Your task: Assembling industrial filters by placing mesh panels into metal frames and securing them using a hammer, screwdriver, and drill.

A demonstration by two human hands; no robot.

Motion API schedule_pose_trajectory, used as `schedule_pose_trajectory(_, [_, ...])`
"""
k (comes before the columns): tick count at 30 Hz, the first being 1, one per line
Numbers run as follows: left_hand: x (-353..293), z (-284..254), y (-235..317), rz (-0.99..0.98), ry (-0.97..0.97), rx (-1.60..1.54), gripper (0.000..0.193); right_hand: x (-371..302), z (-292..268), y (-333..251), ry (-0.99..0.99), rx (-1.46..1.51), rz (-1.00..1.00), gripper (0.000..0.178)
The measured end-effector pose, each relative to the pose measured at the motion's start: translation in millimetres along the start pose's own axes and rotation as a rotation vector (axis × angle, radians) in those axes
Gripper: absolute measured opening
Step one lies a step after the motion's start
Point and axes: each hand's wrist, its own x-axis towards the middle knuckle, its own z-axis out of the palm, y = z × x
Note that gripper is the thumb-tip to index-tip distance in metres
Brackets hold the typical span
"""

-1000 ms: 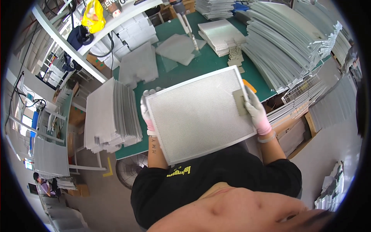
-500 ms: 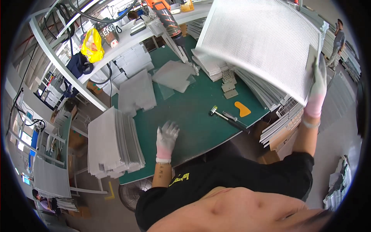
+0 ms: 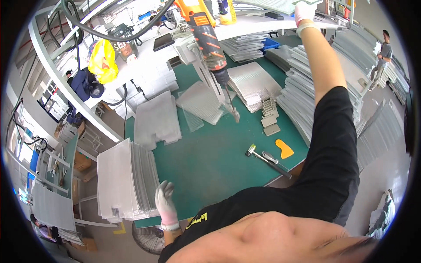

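The right hand (image 3: 305,11) is up at the top edge of the view, arm stretched high and away over the bench. Its gloved fingers close on the near edge of a panel (image 3: 267,4), a flat pale mesh sheet. Only a sliver of the panel shows, so I cannot tell how the fingers sit on it beyond that grip. What shows lies roughly level overhead, its visible edge running left to right along the top of the view, above the back shelf (image 3: 263,22). Where its long axis points I cannot tell.

The left hand (image 3: 165,202) is low, at the near edge of the bench (image 3: 206,162), gloved, fingers loosely spread and holding nothing. It hovers just beside a tall stack (image 3: 127,179) of the same pale sheets at the bench's left end.

The bench top is green. On it lie a small hammer (image 3: 267,160), its head toward the left and handle running down to the right, and an orange scraper (image 3: 284,149) just beside it. Further back sit a few small grey blocks (image 3: 269,118), loose mesh sheets (image 3: 206,103), and a folded grey piece (image 3: 157,120). An orange power driver (image 3: 208,39) hangs down over the middle of the bench, tip pointing at the top.

More stacked panels (image 3: 298,96) rise on the right side. A yellow bag (image 3: 103,61) hangs at the left rear. Another person (image 3: 383,55) stands far off on the right among more stacks, and a fan (image 3: 149,239) sits on the floor under the near edge.
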Motion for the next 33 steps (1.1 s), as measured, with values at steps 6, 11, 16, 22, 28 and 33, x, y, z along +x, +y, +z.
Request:
schedule_pose_trajectory(6, [-55, -39, 109, 0.849, 0.562, 1.701, 0.035, -134, 30, -69, -0.382, -0.185, 0.679, 0.061])
schedule_pose_trajectory(11, [-37, -120, 103, 0.208, 0.612, 1.833, 0.054, -156, 32, -112, -0.654, -0.243, 0.874, 0.072])
schedule_pose_trajectory(16, [-19, -104, 107, -0.049, 0.524, 1.730, 0.063, -152, 16, -72, -0.827, -0.235, 0.712, 0.081])
schedule_pose_trajectory(22, [-25, -85, 130, -0.161, 0.554, 1.715, 0.070, -140, 4, -88, -0.873, -0.105, 0.718, 0.061])
schedule_pose_trajectory(28, [-25, -83, 144, -0.186, 0.536, 1.625, 0.072, -174, 18, -68, -0.803, -0.081, 0.748, 0.076])
schedule_pose_trajectory(33, [-35, -80, 159, -0.184, 0.428, 1.609, 0.074, -193, 17, -74, -1.176, -0.365, 0.508, 0.081])
